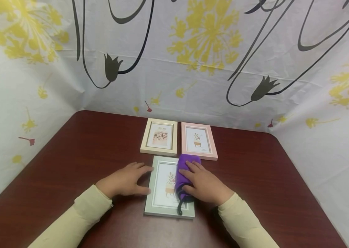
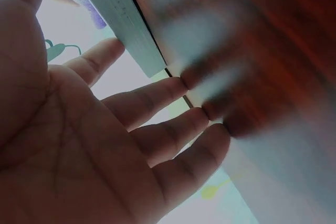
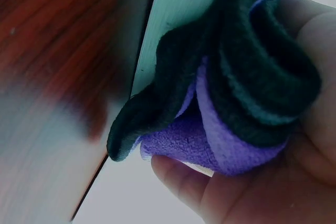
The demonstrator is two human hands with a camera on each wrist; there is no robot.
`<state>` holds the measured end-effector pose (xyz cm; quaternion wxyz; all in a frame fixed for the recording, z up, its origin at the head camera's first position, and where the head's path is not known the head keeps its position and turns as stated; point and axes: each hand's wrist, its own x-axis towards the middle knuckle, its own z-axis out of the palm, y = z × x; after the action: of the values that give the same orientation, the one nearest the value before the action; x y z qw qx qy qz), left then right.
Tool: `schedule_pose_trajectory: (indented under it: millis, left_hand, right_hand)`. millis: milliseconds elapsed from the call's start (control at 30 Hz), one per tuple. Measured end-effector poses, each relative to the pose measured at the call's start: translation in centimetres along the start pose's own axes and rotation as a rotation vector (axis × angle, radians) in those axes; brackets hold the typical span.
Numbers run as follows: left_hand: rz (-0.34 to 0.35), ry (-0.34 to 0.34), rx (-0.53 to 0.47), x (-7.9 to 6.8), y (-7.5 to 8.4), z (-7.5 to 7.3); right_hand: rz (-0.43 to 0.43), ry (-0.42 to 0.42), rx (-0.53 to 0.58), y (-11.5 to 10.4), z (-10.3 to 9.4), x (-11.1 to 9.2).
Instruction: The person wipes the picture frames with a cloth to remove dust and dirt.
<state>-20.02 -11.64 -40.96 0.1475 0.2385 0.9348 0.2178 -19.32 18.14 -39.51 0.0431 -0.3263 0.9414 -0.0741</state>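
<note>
A light green picture frame (image 1: pixel 159 209) lies face up on the table, with a plant print behind its pane. Across its right side is a folded purple cloth (image 1: pixel 182 162) with dark edging and a hanging loop. My right hand (image 1: pixel 207 184) holds this cloth against the frame, fingers over the top and thumb on the near part. In the right wrist view the cloth (image 3: pixel 178 142) bunches beside the palm. At the frame's left edge, my left hand (image 1: pixel 123 181) is spread, thumb and forefinger touching the side. The left wrist view shows its fingers (image 2: pixel 173 135) extended.
Behind the green frame lie a cream-gold picture frame (image 1: pixel 159 151) and a pink picture frame (image 1: pixel 200 155), side by side. All rest on a dark red-brown table (image 1: pixel 106 137). A white patterned sheet (image 1: pixel 149 41) hangs around the table's back and sides.
</note>
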Motion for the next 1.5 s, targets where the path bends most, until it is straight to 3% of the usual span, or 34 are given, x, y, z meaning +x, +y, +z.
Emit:
schedule_pose_trajectory:
  millis: [300,600,800,1033,1267,1500]
  left_hand:
    - [-0.008,0.005,0.023,0.1,0.2,-0.1]
    - [-0.007,0.011,0.021,0.0,0.3,0.0]
    - [-0.012,0.011,0.021,0.0,0.4,0.0]
    - [-0.022,0.004,0.025,0.0,0.4,0.0]
    - [-0.024,0.006,0.015,0.1,0.5,-0.2]
    - [-0.027,0.003,0.015,0.1,0.5,0.0]
  right_hand:
    - [-0.059,0.026,-0.03,-0.4,-0.2,-0.5]
    - [-0.095,-0.123,0.057,-1.5,-1.1,-2.1]
    - [-0.106,-0.165,0.075,-2.0,-1.2,-2.7]
    - [-0.072,-0.145,0.063,-1.3,-0.9,-2.3]
    - [0.015,-0.026,0.04,1.3,0.1,-0.8]
    - [0.037,0.012,0.089,2.4,0.7,-0.2]
